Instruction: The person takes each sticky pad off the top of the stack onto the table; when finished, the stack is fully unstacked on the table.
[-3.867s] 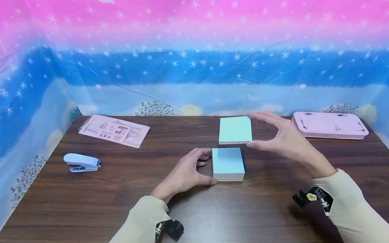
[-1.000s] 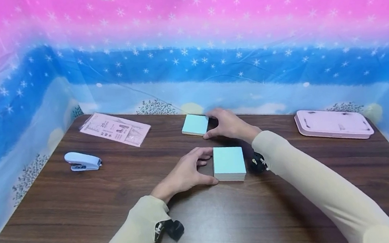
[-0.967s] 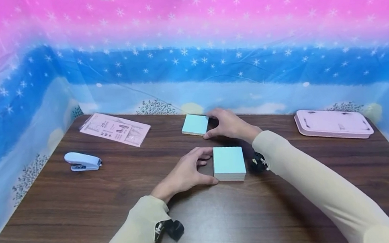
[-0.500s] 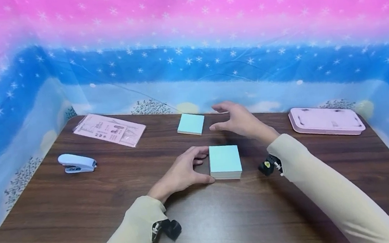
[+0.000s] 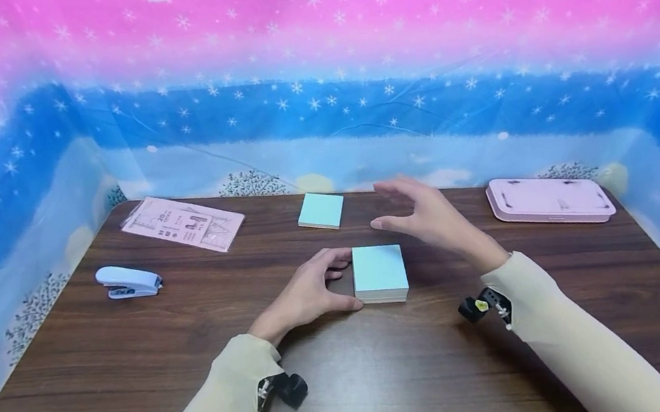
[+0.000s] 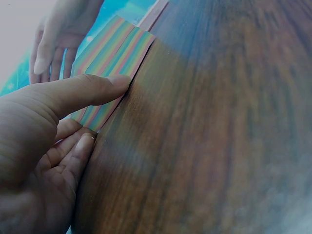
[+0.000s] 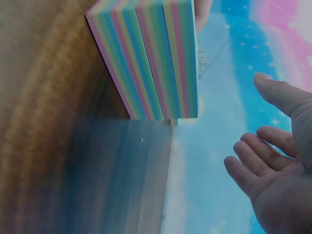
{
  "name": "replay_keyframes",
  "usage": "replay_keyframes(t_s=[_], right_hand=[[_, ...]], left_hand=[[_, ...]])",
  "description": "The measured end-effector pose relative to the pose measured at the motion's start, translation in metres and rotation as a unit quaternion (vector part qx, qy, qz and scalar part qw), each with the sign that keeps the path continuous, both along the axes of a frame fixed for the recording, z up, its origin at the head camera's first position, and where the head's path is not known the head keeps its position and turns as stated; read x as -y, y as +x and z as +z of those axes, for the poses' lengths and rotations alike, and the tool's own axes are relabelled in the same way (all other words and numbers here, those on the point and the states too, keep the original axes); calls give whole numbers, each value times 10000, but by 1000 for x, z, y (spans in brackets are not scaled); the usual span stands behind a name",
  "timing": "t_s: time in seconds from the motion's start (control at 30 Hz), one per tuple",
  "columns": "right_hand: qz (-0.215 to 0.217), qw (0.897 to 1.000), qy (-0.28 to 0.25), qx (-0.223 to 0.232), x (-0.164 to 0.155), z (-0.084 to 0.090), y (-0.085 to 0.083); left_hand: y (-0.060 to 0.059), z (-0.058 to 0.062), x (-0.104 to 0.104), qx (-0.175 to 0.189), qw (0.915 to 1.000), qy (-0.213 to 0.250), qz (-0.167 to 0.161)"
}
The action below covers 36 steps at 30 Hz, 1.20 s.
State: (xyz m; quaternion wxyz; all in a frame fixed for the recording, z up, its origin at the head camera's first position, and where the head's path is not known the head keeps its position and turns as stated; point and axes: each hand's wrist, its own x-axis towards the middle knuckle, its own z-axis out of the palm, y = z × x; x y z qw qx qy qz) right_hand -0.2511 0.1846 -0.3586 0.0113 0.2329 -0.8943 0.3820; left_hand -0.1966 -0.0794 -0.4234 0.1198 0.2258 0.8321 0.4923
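A thick stack of pale blue sticky notes [image 5: 379,272] lies mid-table; its side shows rainbow stripes in the left wrist view [image 6: 111,61] and the right wrist view [image 7: 151,58]. My left hand [image 5: 344,278] grips the stack's left edge, thumb [image 6: 83,92] against the near side and fingers curled at the far corner. Just beyond the stack my right hand [image 5: 377,206] hovers with relaxed spread fingers [image 7: 253,161] and holds nothing. A thinner pad of the same blue notes [image 5: 321,210] lies flat near the table's far edge, left of the right hand.
On the brown wooden table [image 5: 139,367], a light blue stapler [image 5: 127,282] sits at the left and a pink packet [image 5: 182,223] at the far left. A pink flat case [image 5: 548,200] lies at the far right. A starry cloth wall [image 5: 318,111] rings the table.
My right hand set the thin pad down at the far edge, let go and drew back to the right, above the stack. The left hand stayed on the stack.
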Motion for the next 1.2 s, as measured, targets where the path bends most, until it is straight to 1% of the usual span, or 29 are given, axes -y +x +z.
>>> replay_keyframes(t_s=[0.17, 0.4, 0.53, 0.67, 0.8, 1.07, 1.2], right_hand=[[-68, 9999, -65, -54, -8, -2, 16], [-157, 9988, -363, 272, -20, -9, 34], [-170, 9985, -399, 325, -27, -11, 41], [-231, 9989, -286, 291, -31, -14, 45], [-193, 9992, -133, 313, -33, -17, 48], [162, 9991, 15, 403, -36, -27, 51], [264, 9981, 7, 554, -36, -29, 52]], left_hand=[[1, 0, -1, -19, 10000, 11, 12], [1, 1, -2, 13, 10000, -7, 88], [1, 0, -3, 31, 10000, 5, 68], [0, -1, -2, 21, 10000, 6, 77], [-1, -2, -2, 5, 10000, -11, 74], [-1, 0, -1, -9, 10000, -18, 41], [0, 1, -1, 6, 10000, 4, -11]])
